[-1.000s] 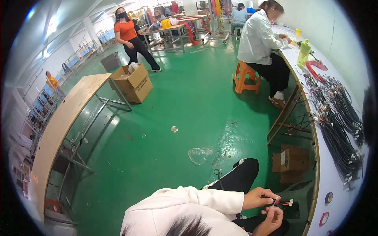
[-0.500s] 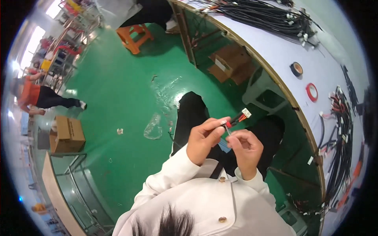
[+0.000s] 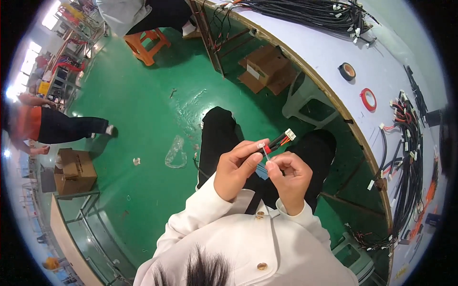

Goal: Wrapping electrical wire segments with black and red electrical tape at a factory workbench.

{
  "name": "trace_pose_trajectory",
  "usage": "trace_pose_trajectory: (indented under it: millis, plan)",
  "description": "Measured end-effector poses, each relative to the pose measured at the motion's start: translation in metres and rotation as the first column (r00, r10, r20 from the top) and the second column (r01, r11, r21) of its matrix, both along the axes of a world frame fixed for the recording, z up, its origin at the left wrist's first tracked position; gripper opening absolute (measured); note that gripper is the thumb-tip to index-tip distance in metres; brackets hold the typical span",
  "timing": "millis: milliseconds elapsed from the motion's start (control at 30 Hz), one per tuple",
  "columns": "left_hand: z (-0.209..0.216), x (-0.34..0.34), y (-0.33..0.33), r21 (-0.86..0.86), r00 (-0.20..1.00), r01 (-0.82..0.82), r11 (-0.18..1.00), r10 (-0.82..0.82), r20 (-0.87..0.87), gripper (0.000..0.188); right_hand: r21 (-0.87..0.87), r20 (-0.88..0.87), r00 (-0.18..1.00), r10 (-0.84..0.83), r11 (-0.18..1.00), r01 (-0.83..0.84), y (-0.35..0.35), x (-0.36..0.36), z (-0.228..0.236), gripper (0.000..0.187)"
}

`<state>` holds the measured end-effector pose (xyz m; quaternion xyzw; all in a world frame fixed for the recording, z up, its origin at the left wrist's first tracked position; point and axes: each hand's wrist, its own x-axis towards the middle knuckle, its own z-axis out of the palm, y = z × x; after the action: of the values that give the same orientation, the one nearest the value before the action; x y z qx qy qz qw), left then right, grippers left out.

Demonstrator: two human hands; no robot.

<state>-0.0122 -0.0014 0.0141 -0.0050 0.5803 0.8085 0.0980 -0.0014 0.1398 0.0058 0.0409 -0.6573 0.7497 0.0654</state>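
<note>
Above my lap, my left hand (image 3: 233,170) is closed on a wire harness, pinching it between thumb and fingers. The harness has black sleeving (image 3: 277,139), short red, orange and yellow wires and a white connector (image 3: 289,134) at its upper right end. A red band (image 3: 267,149) wraps it beside my left fingertips. A thin whitish strip that looks like a cable tie (image 3: 265,153) crosses at this band, with a small pale piece at my left fingertips. Thumb and forefinger of my right hand (image 3: 292,177) pinch the strip's lower end. Most of the harness behind my left fingers is hidden.
On the curved table (image 3: 315,52) to my right lie black cable bundles (image 3: 305,16), black tape (image 3: 347,71) and red tape (image 3: 368,99). Beneath it are a cardboard box (image 3: 269,69) and a pale stool (image 3: 310,102). Someone walks at left near another box (image 3: 76,171); another person is by an orange stool (image 3: 147,46).
The whole view has shifted, so the surroundings sit further left. The person at left has stepped rightward across the floor. Both my hands keep their grips, with little change between them.
</note>
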Motion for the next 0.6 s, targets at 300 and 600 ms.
trace_pose_trajectory:
  millis: [300, 600]
  plan:
    - [-0.0044, 0.0001, -0.0019, 0.086, 0.996, 0.045, 0.995, -0.052, 0.079, 0.030, -0.014, 0.016, 1.000, 0.023, 1.000, -0.022, 0.0027, 0.0009, 0.0012, 0.006]
    - [-0.0041, 0.0004, -0.0012, 0.103, 0.992, 0.085, 0.991, -0.094, 0.079, 0.031, -0.001, 0.020, 1.000, 0.005, 1.000, -0.005, 0.0035, 0.0006, 0.0004, 0.005]
